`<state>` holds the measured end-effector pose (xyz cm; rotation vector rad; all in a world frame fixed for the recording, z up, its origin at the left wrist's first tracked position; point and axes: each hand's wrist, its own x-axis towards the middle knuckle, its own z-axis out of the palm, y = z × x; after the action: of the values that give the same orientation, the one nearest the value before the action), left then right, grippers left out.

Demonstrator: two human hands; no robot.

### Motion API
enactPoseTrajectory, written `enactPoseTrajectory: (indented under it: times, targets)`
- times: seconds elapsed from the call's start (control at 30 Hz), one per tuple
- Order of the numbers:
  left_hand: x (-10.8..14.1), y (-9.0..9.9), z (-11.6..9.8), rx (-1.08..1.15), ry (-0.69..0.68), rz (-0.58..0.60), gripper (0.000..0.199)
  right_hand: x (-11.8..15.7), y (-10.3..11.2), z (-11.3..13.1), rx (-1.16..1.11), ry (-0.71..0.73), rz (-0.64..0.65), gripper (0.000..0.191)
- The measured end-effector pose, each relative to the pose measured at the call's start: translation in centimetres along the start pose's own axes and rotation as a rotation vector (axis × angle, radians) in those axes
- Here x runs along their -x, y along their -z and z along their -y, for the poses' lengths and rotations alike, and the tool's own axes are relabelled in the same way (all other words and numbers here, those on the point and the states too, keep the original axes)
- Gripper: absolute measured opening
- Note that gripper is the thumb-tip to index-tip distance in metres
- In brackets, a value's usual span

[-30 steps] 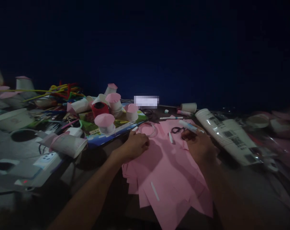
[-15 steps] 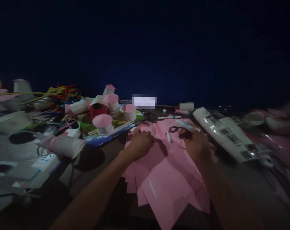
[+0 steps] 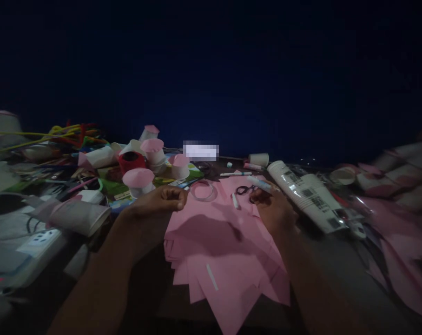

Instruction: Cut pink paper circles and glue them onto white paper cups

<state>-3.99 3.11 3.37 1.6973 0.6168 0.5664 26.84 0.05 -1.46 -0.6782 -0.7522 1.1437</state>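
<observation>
Pink paper sheets (image 3: 211, 242) lie in an uneven pile in the middle. My left hand (image 3: 162, 200) hangs over the pile's upper left edge, its fingers pinched together; anything between them is too small to make out. On the pile beside it rests a round, clear ring (image 3: 201, 190). My right hand (image 3: 272, 207) is at the upper right of the sheets, curled around a glue stick (image 3: 259, 183) with a white and blue label. Black-handled scissors (image 3: 245, 190) lie just left of that hand, and a small white cap-like piece (image 3: 235, 201) sits below them.
Paper cups with pink tops (image 3: 138, 178) stand at the left. A power strip (image 3: 33, 251) and a tipped cup (image 3: 82, 216) lie nearer. Wrapped stacks of cups (image 3: 308, 195) are at the right, and a marker (image 3: 236, 174) lies behind the sheets.
My left hand has lifted off the paper and moved left, uncovering the ring. My right hand still has the glue stick. The whole view has shifted slightly.
</observation>
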Motion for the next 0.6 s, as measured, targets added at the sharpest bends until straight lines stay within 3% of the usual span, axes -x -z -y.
enactPoseTrajectory:
  times: [0.1, 0.17, 0.23, 0.27, 0.37, 0.47, 0.6]
  targets:
    - [-0.5, -0.2, 0.4, 0.060, -0.033, 0.161, 0.034, -0.1, 0.0, 0.2, 0.007, 0.008, -0.014, 0.014]
    - [-0.6, -0.5, 0.0, 0.045, -0.001, 0.340, 0.029, -0.1, 0.0, 0.2, 0.012, 0.008, -0.015, 0.015]
    - [-0.7, -1.0, 0.0, 0.041, 0.050, 0.428, 0.023, -0.2, 0.1, 0.1, 0.015, 0.021, -0.015, 0.015]
    - [-0.9, -1.4, 0.1, 0.062, 0.059, 0.391, 0.022, -0.2, 0.1, 0.1, 0.017, 0.032, -0.019, 0.016]
    - [-1.8, -2.4, 1.5, 0.154, 0.049, 0.042, 0.021, -0.2, 0.1, 0.0, 0.042, 0.066, -0.054, 0.027]
    - [-2.9, -3.0, 2.9, 0.048, 0.055, -0.266, 0.020, -0.2, -0.1, -0.1, 0.161, 0.123, -0.115, 0.037]
    - [-3.7, -3.1, 3.6, -0.186, 0.173, -0.431, 0.025, -0.3, -0.2, 0.0, 0.366, 0.229, -0.213, 0.045]
